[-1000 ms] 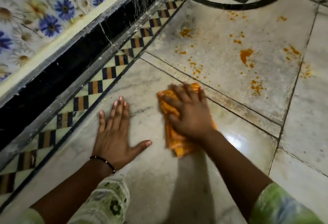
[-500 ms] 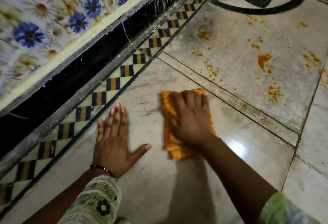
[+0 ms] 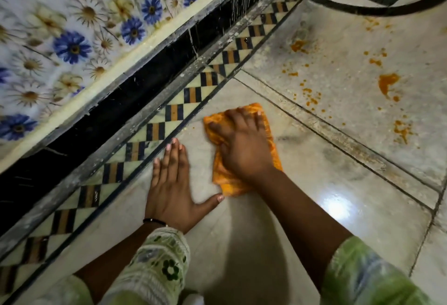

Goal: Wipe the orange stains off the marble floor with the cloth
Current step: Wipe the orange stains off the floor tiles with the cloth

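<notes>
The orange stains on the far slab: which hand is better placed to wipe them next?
The right hand. It already presses the cloth and lies nearer the orange stains beyond the floor joint. The left hand rests flat on the marble floor as support, holding nothing.

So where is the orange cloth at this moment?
In the head view the orange cloth lies mid-frame on the marble floor, under the right hand, beside the left hand and near the checkered border.
</notes>
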A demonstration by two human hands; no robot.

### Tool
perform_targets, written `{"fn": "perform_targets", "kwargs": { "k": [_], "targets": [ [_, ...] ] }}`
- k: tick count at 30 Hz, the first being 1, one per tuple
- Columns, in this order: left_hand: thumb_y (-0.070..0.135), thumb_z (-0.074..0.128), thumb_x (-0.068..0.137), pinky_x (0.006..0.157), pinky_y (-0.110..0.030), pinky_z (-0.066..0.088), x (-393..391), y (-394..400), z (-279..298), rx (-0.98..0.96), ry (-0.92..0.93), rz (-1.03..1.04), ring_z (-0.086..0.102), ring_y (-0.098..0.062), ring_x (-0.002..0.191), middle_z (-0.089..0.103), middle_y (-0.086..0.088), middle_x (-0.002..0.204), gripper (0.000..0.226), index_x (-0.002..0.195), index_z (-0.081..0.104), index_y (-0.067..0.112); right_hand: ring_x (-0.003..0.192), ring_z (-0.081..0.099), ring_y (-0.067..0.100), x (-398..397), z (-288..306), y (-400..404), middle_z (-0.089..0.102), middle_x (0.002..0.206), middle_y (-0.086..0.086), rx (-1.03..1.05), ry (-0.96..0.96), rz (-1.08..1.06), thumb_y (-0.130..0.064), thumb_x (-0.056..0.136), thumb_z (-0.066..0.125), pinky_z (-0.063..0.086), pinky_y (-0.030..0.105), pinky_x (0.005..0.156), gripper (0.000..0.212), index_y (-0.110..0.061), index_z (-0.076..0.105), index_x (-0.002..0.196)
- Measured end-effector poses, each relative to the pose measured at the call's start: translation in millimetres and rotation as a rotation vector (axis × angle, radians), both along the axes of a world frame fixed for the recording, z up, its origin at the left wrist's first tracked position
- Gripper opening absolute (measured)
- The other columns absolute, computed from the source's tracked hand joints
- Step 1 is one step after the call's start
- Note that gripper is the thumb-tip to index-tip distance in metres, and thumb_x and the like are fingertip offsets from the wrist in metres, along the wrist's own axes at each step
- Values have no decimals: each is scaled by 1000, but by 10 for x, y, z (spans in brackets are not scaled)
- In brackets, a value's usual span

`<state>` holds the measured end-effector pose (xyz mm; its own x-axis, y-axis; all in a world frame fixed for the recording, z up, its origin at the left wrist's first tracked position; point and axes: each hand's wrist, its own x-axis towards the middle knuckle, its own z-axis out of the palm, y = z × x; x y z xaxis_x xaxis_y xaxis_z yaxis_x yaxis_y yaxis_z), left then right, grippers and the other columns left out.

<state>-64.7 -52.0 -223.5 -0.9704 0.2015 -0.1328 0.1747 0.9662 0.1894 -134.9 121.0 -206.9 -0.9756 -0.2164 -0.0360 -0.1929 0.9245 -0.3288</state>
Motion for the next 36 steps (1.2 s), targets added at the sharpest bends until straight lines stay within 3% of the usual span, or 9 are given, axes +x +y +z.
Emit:
{"fn": "perform_targets", "kwargs": {
  "k": [4, 7, 10, 15, 19, 24, 27, 30, 36],
  "targets": [
    [92, 19, 66, 117, -42, -2, 2, -9, -21, 17, -10, 23, -4, -24, 146, -8, -14, 158, 123, 149, -3, 4, 138, 31, 30, 383, 10, 351, 46, 143, 6, -44, 22, 375, -38, 81, 42, 12, 53, 114, 48, -37, 57, 127],
    [92, 20, 66, 117, -42, -2, 9, -5, -38, 5, 1, 11, -3, -26, 146, -6, -15, 158, 123, 149, -1, 4, 131, 41, 31, 265, 34, 753, 52, 136, 8, -76, 18, 249, -38, 77, 42, 25, 59, 109, 49, -34, 61, 122],
    [92, 15, 65, 117, -42, -2, 0, 3, -16, -12, -8, 9, -2, -27, 145, -6, -16, 157, 123, 149, -2, 3, 136, 31, 30, -184, 83, 479, 44, 142, 7, -50, 10, 82, -40, 80, 36, 15, 53, 114, 53, -38, 54, 130],
    [92, 16, 67, 116, -42, 0, -14, 0, -7, -37, -15, 4, 1, -28, 145, -4, -18, 157, 122, 149, -2, 3, 142, 16, 27, -344, 68, -82, 30, 151, 5, 11, -27, 251, -28, 87, 50, 2, 51, 117, 50, -41, 47, 135],
    [92, 21, 66, 117, -41, -2, -13, -21, -26, -5, -17, 0, -3, -25, 146, -7, -14, 158, 123, 149, -4, 5, 135, 34, 30, 285, 44, 505, 45, 142, 8, -24, -35, 388, -35, 83, 52, 18, 53, 114, 42, -39, 58, 124],
    [92, 21, 67, 117, -42, -2, 7, -9, -51, -6, 4, -14, -8, -23, 145, -11, -13, 157, 123, 149, -5, 4, 121, 49, 37, 795, 98, 1571, 54, 132, 13, -65, -28, 56, -43, 86, 43, 39, 52, 98, 42, -38, 54, 126],
    [90, 20, 69, 117, -44, -4, 21, 17, -41, 33, 20, -36, -9, -25, 145, -12, -13, 157, 119, 150, -4, 7, 128, 43, 38, 817, 66, 1317, 50, 138, 14, 65, 13, -257, -49, 78, 39, 28, 55, 106, 60, -35, 47, 136],
    [85, 22, 72, 117, -41, -8, -23, 197, 81, 201, 56, -12, -9, -22, 145, -11, -9, 158, 113, 150, 0, 7, 137, 32, 38, 1258, 7, 722, 38, 149, 12, 97, 43, -275, -59, 78, 42, 13, 50, 110, 69, -37, 37, 142],
    [80, 21, 77, 117, -44, -5, -109, 1165, 203, 248, 0, -539, -10, -17, 145, -11, -5, 158, 102, 150, -6, 14, 142, 24, 26, 2548, 55, 1290, 32, 152, 3, 59, 16, -438, -53, 76, 45, 20, 50, 111, 75, -43, 21, 147]
  ]
}}
